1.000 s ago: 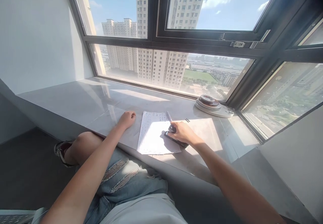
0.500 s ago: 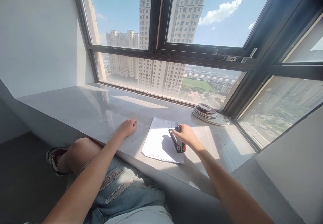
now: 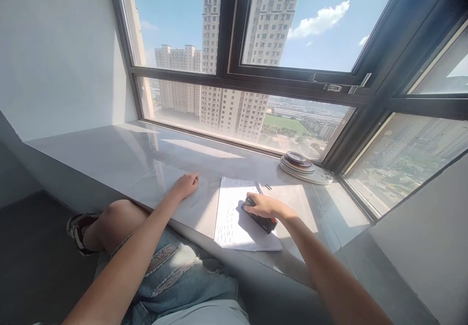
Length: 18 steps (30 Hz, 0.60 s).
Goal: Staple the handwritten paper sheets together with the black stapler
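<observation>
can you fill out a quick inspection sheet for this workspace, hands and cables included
Surface: pale, glossy window ledge with patches of sunlight.
Things in hand: black stapler-like tool over the right part of the marked white paper.
Clutter: stack of plates near the window corner; two small dark strips beyond the paper.
Hands: right hand holds the tool; left hand rests curled on the ledge, apart from the paper.
Cables: nothing seen.
Surroundings: dark window frame, tall buildings outside.

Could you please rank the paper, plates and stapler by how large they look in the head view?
1. Paper, partly covered
2. Plates, stacked
3. Stapler, partly hidden by the right hand
</observation>
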Tool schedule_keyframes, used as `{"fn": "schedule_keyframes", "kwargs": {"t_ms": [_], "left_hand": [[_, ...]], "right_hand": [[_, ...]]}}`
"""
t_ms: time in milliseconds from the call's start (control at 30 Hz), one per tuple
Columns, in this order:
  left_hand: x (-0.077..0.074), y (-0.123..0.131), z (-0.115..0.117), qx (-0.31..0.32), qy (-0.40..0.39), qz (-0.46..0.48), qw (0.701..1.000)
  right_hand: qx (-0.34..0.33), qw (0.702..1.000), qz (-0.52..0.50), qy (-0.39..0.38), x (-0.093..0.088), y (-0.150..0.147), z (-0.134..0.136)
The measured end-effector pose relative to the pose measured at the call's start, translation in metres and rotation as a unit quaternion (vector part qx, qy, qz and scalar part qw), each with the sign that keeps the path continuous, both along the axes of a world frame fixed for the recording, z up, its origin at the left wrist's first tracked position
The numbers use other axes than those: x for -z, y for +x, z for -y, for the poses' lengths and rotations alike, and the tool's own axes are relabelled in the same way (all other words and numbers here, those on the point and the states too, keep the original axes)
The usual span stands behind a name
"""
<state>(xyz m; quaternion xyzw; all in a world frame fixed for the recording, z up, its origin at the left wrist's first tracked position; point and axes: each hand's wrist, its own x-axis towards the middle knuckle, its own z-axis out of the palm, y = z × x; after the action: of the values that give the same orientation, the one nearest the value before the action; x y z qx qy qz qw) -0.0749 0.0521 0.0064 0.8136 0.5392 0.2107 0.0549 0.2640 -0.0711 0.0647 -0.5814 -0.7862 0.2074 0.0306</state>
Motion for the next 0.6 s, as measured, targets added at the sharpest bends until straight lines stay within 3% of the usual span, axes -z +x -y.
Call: {"fn": "schedule_keyframes", "kwargs": {"t_ms": [167,333,467,600], "left_hand": [[0.001,0.000,-0.001,0.000,0.007,-0.003,1.000],[-0.001,0.001,0.000,-0.004,0.003,-0.004,1.000],[-0.003,0.001,0.002,-0.007,0.004,-0.006,1.000],[-0.005,0.000,0.003,0.001,-0.011,-0.006,1.000]], "right_hand": [[-0.001,0.997,0.039,-0.060,-0.015,0.014,0.013],[0.040,0.995,0.070,-0.062,-0.010,0.010,0.013],[0.053,0.997,0.021,-0.042,-0.006,0.009,0.009],[0.033,0.998,-0.035,-0.049,-0.013,0.016,0.009]]}}
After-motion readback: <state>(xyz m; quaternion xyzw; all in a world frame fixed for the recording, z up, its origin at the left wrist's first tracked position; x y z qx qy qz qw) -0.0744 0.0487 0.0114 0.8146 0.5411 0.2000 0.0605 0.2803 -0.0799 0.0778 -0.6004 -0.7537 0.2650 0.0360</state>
